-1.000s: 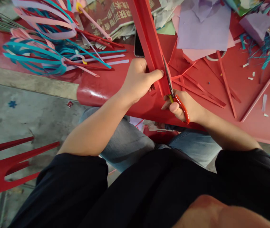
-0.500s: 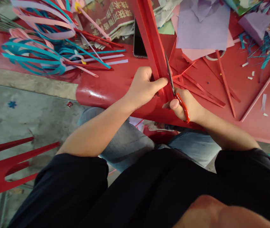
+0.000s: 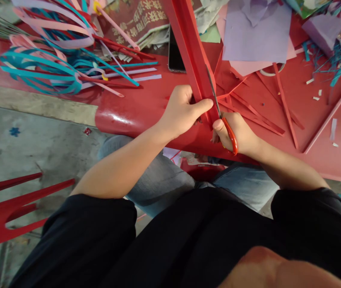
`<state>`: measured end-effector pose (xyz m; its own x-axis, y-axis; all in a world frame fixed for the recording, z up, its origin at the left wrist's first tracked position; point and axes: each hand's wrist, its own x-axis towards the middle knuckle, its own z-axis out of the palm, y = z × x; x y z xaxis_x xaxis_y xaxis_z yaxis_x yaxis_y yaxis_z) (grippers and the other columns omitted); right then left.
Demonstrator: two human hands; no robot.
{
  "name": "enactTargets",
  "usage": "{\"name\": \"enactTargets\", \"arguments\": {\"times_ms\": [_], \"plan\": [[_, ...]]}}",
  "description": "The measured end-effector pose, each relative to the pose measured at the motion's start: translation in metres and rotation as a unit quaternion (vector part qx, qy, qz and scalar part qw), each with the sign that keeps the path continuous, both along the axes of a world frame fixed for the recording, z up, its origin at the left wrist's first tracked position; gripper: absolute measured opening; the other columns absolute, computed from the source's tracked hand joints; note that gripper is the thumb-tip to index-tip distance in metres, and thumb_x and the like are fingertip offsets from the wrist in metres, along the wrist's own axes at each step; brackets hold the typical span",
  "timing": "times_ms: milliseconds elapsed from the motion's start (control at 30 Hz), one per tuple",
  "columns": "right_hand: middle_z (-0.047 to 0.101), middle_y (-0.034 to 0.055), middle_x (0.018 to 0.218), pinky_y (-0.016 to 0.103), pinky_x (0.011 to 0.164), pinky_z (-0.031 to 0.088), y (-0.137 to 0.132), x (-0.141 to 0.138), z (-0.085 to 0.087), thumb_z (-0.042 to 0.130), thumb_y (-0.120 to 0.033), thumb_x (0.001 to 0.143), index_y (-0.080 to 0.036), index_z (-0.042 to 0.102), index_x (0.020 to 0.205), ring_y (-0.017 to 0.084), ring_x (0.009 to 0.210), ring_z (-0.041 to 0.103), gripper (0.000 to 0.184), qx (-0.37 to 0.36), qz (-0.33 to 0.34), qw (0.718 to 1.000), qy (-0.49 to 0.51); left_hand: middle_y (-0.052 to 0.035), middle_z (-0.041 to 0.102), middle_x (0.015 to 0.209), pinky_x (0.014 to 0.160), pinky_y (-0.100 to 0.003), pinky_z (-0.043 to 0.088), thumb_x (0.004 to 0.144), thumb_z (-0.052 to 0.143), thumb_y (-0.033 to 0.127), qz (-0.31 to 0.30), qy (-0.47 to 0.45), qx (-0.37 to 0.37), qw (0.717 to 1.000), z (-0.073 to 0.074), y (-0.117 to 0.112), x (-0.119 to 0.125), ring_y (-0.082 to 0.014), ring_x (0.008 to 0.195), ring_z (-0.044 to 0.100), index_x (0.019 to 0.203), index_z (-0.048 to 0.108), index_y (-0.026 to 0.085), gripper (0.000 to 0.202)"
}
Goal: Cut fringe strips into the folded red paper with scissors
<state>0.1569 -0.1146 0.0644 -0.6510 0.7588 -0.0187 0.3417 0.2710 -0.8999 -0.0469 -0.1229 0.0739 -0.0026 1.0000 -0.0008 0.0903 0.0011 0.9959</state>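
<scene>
My left hand (image 3: 184, 110) pinches a long folded strip of red paper (image 3: 188, 52) near its lower end, thumb on top. The paper stretches up and away past the top of the view. In my right hand (image 3: 238, 130) are scissors (image 3: 230, 136) with orange-red handles, thumb through one loop. Their blades lie along the right edge of the red paper, and a narrow sliver curls off beside the tip. Thin cut red strips (image 3: 254, 114) are scattered on the red tabletop (image 3: 134, 106) just right of the scissors.
Lantern-like bundles of teal, pink and lilac strips (image 3: 44, 72) lie at the left by a printed newspaper (image 3: 140, 24). A dark phone (image 3: 176, 56) is partly under the red paper. Lilac sheets (image 3: 254, 40) and paper scraps (image 3: 323, 60) fill the back right. A red stool (image 3: 17, 212) stands lower left.
The scissor blades have closed further along the red paper's edge, and the right thumb has shifted slightly left. A sliver of paper now bends away at the blade tip. My left hand barely moved.
</scene>
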Motion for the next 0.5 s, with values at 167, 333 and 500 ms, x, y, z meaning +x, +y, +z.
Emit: {"name": "enactTargets", "arguments": {"times_ms": [167,333,500], "plan": [[0.065,0.0054,0.059,0.034,0.054,0.044,0.001,0.000,0.000,0.047,-0.095,0.094,-0.021,0.059,0.073,0.019,0.054,0.061,0.077,-0.001,0.006,1.000,0.017,0.0005,0.054,0.066,0.060,-0.033,0.048,0.090,0.078,0.025,0.019,-0.037,0.004,0.999,-0.004,0.003,0.000,-0.0162,0.062,0.056,0.069,0.062,0.021,0.027],[0.065,0.0046,0.058,0.034,0.055,0.046,0.000,0.000,0.001,0.047,-0.095,0.095,-0.021,0.058,0.074,0.019,0.054,0.062,0.077,-0.014,0.017,1.000,0.007,-0.0017,0.067,0.083,0.066,-0.038,0.058,0.095,0.077,0.037,0.062,-0.197,0.054,0.977,-0.011,0.017,-0.005,-0.0209,0.076,0.064,0.088,0.071,0.026,0.014],[0.065,0.0080,0.069,0.036,0.056,0.043,0.001,0.002,0.003,0.038,-0.100,0.093,-0.020,0.061,0.079,0.019,0.059,0.059,0.084,0.036,0.052,0.998,-0.014,0.0021,0.068,0.077,0.054,-0.037,0.052,0.079,0.083,0.041,0.125,-0.176,0.022,0.976,-0.017,0.033,-0.016,-0.0186,0.067,0.061,0.083,0.069,0.032,0.017]]}}
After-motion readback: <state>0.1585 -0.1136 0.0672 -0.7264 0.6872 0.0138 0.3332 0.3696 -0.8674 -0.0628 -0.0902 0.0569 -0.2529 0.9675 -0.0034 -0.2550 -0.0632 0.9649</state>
